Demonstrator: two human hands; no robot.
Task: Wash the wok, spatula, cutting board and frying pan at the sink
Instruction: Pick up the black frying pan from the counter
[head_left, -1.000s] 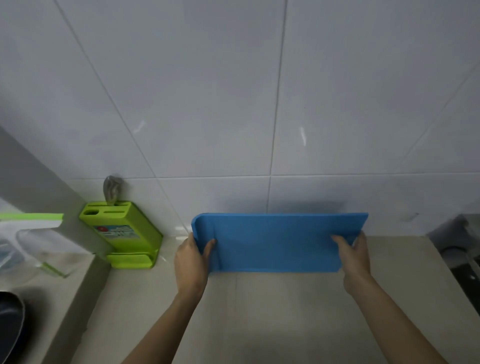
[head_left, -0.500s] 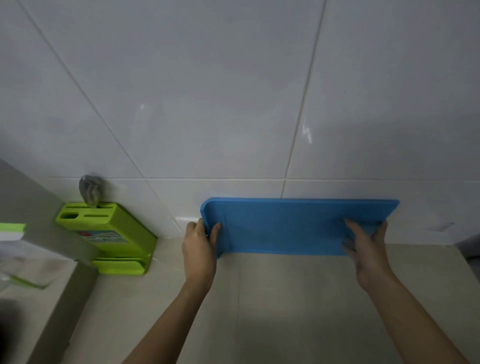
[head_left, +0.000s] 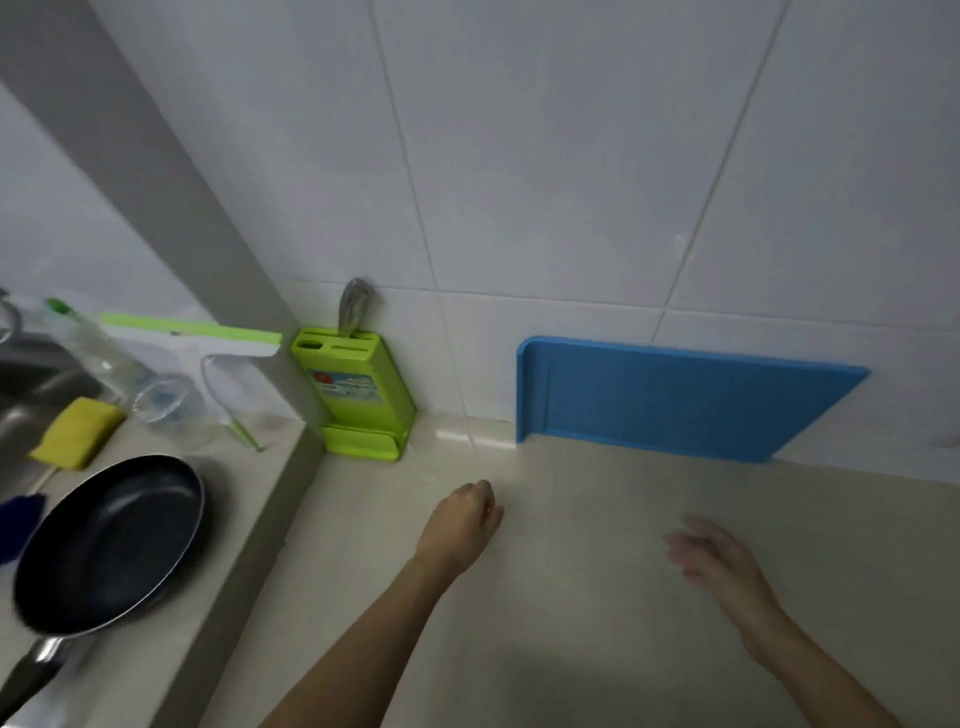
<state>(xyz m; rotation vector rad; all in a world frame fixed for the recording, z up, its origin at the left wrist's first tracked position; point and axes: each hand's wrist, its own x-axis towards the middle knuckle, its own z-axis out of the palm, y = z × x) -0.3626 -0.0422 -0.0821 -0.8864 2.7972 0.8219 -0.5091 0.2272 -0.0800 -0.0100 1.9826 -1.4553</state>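
The board (head_left: 670, 405) stands on its long edge at the far side of the counter (head_left: 597, 597), leaning on the tiled wall (head_left: 519, 156), and neither of my hands is on it. My left hand (head_left: 465, 522) hangs over the counter with its fingers loosely curled, holding nothing; my right hand (head_left: 719, 558) is blurred, fingers spread and relaxed, also empty. The pan (head_left: 111, 540) sits on the raised ledge at the near left, its handle pointing toward me, with the sponge (head_left: 78, 431) just beyond it at the edge of the sink (head_left: 26, 395). I judge the board is finished and parked to drain, so the pan looks like the next piece. To do that well I should reach left for the handle, not the rim, lift the pan level so it clears the ledge, and carry it over the basin before taking the sponge. The knife block (head_left: 358, 395) and the clear bottle (head_left: 104, 358) stand close to that path, so my elbow should stay low and away from them. I cannot see a wok or a spatula from here.
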